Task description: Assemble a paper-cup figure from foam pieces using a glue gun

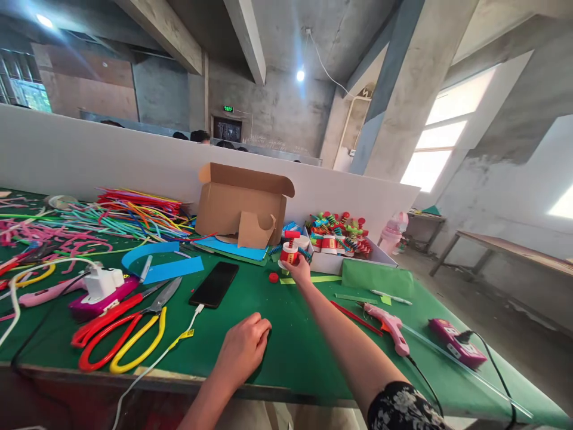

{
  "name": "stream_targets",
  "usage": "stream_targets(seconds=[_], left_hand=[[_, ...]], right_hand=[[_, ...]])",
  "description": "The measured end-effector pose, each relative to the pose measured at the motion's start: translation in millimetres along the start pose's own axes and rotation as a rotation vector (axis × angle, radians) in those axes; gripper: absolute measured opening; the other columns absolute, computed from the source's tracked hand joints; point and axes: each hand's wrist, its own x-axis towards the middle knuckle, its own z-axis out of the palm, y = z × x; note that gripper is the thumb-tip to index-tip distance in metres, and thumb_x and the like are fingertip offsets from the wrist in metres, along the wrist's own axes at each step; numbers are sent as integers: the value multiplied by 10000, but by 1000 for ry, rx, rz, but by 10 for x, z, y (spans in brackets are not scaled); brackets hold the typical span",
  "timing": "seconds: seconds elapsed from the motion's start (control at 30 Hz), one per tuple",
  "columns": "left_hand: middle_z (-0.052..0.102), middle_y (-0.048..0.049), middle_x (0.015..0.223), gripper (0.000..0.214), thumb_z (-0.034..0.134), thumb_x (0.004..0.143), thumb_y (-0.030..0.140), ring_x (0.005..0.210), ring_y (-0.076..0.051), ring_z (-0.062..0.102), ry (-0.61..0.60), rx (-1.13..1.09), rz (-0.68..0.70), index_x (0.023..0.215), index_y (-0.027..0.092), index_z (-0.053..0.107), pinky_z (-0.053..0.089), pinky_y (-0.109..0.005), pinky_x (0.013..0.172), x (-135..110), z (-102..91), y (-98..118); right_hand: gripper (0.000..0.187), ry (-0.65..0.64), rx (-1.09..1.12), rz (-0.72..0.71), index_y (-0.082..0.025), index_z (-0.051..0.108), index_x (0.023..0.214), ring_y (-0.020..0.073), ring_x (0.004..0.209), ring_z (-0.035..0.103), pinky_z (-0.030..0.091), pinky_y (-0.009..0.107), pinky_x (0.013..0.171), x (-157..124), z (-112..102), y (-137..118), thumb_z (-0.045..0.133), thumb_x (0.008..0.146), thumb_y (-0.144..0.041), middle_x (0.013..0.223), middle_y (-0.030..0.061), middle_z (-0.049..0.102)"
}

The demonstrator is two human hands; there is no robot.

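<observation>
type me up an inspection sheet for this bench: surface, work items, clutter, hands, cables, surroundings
Surface: green tabletop, crowded along the back and left.
Work items: red-and-white figure held upright; similar figures in a white box; small red piece loose; pink glue gun lying at right.
Clutter: coloured stems heaped, scissors, phone, blue paper.
Hands: right hand has its fingers on the figure; left hand rests curled, nothing seen in it.
Cables: white cable runs from the phone over the front edge; glue gun trails a black cord.
Surroundings: white partition behind, lit bulb overhead.
</observation>
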Motion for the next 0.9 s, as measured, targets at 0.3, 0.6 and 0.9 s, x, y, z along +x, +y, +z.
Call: stream_targets(seconds=[0.3, 0.6, 0.9], left_hand=[[643, -17, 902, 266, 416, 949, 129, 820, -140, 631, 15, -8, -4, 903, 231, 657, 378, -235, 673, -4, -19, 11], [642, -13, 903, 271, 412, 946, 124, 797, -137, 623, 16, -6, -2, 912, 229, 659, 371, -238, 662, -3, -3, -2], [643, -20, 902, 272, 423, 937, 119, 791, -148, 629, 8, -16, -8, 919, 225, 673, 366, -243, 655, 14, 12, -15]], right_hand=[[392, -53, -10, 23, -188, 610, 1042, 217, 901, 715, 553, 295, 763, -129, -72, -93, 743, 673, -201, 1003, 65, 751], [395, -89, -17, -5, -194, 628, 1025, 215, 904, 715, 553, 294, 766, -149, -82, -74, 762, 653, -188, 995, 49, 750], [390, -133, -96, -26, -172, 663, 1008, 254, 989, 694, 532, 338, 849, -191, -191, -71, 793, 641, -195, 1023, 66, 747]])
